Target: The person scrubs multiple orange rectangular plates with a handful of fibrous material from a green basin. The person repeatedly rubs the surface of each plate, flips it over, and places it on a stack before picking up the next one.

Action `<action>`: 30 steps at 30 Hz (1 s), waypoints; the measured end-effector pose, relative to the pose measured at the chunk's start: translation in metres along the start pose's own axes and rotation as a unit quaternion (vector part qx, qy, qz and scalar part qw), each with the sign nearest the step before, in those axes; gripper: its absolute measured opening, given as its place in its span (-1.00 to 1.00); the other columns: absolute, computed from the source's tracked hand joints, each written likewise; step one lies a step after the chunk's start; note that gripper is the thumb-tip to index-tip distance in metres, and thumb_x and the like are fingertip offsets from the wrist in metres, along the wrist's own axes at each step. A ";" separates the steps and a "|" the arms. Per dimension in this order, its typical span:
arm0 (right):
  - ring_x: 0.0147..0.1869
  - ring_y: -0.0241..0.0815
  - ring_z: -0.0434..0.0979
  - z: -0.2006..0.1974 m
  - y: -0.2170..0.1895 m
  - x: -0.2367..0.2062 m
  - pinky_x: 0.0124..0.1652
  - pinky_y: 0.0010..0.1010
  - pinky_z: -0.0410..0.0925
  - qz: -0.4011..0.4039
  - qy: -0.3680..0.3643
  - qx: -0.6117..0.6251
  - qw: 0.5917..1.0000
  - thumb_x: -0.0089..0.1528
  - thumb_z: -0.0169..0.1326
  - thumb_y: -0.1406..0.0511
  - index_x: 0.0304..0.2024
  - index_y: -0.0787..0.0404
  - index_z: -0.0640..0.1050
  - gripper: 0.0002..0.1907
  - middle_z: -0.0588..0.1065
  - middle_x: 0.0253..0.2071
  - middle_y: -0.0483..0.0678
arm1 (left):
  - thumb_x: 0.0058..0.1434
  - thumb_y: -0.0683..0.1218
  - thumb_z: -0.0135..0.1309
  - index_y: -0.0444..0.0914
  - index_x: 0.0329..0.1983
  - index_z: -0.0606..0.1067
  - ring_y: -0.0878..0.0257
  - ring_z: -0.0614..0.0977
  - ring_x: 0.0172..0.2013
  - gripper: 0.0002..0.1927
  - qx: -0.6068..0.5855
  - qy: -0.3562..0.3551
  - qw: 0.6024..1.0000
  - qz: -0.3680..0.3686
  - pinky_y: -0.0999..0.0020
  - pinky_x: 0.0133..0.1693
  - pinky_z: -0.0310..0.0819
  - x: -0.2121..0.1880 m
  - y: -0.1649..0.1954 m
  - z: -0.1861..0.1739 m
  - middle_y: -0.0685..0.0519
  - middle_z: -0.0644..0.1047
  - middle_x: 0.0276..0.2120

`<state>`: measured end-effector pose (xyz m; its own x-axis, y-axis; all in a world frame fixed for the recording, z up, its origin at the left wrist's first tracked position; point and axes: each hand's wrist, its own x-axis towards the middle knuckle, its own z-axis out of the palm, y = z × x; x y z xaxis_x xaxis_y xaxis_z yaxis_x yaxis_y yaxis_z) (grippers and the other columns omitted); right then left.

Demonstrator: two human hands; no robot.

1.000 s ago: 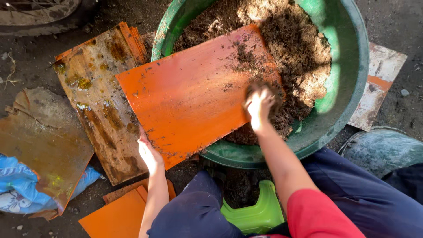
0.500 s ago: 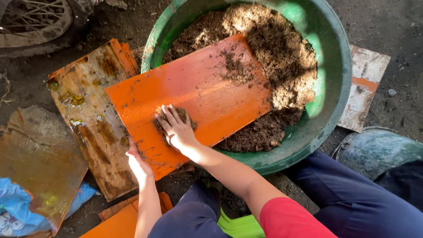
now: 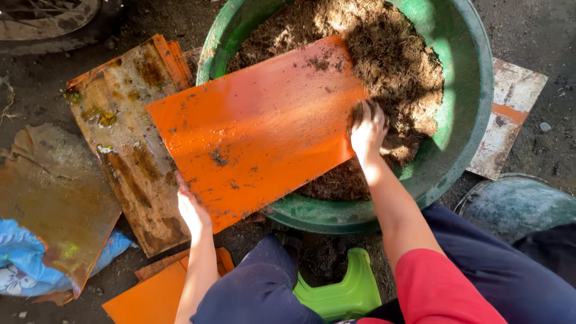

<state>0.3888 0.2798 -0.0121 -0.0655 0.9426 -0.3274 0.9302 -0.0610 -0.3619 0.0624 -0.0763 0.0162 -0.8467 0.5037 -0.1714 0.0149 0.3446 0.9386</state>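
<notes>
**Orange board over green tub, both hands engaged**

Ground: dark packed dirt, partly sunlit. Green plastic tub holds brown fibrous soil. Orange board lies tilted across the tub's left rim, upper end over the soil. Left hand: arm extended, fingers wrapped round the board's lower-left corner. Right hand: arm extended, fingers spread and pressed down into the soil at the board's right edge. Stained boards lie left of the tub; green stool sits at the near side.
</notes>
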 end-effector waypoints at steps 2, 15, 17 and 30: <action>0.65 0.16 -0.07 0.015 0.013 -0.038 0.44 0.36 -0.11 0.037 -0.004 0.021 0.999 0.48 -0.19 0.13 0.49 -0.16 0.14 -0.48 -0.04 0.57 0.13 | 0.48 0.35 -0.56 -0.23 0.58 0.02 0.06 0.01 0.54 -0.20 -0.021 -0.018 1.000 0.010 0.21 0.45 -0.19 0.005 -0.004 0.002 -0.04 0.02 0.55; 0.62 0.02 -0.02 0.048 -0.112 -0.228 0.39 0.42 -0.24 -0.463 -0.176 0.059 0.867 0.33 -0.04 0.26 0.37 -0.15 0.34 -0.47 0.06 0.53 -0.07 | 0.30 0.56 -0.60 -0.24 0.53 0.12 -0.06 0.16 0.47 0.02 -0.412 -0.021 0.868 -0.276 -0.14 0.40 0.00 -0.029 0.020 -0.010 -0.08 0.11 0.50; 0.60 0.05 0.04 0.059 -0.130 -0.229 0.41 0.32 -0.14 -0.580 -0.164 0.078 0.794 0.37 -0.06 0.29 0.33 -0.15 0.41 -0.53 0.12 0.51 -0.03 | 0.26 0.57 -0.59 -0.23 0.53 0.15 -0.14 0.22 0.45 0.05 -0.513 -0.136 0.830 -0.172 -0.12 0.42 0.01 -0.040 0.028 -0.006 -0.09 0.21 0.49; 0.52 0.10 0.14 0.098 -0.214 -0.242 0.36 0.33 0.17 -0.681 -0.030 0.059 0.729 0.31 0.09 0.24 0.24 -0.13 0.49 -0.58 0.24 0.42 -0.12 | 0.26 0.58 -0.54 -0.23 0.56 0.08 -0.11 0.21 0.44 0.05 -0.508 -0.054 0.848 -0.142 -0.08 0.38 0.08 -0.042 0.023 -0.007 -0.14 0.16 0.49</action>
<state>0.1702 0.0329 0.0584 -0.9182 0.1398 0.3705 -0.0499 0.8873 -0.4585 0.0948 -0.0955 0.0468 -0.6849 0.6031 -0.4089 -0.6937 -0.3679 0.6192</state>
